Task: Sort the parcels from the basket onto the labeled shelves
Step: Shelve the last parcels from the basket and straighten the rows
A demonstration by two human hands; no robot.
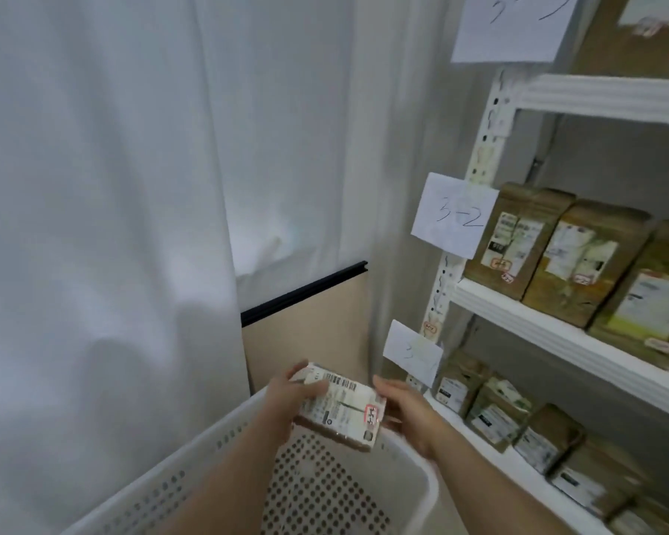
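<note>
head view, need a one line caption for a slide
Both hands, left hand and right hand, hold a labeled parcel above the white basket, beside shelves tagged with paper signs.

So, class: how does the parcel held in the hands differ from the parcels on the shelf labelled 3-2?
The held parcel lies tilted above the basket, gripped by the left hand and right hand; the shelf parcels stand untouched in a row. Its label covers nearly the whole top; theirs leave more brown showing. All are brown boxes with printed labels.
</note>
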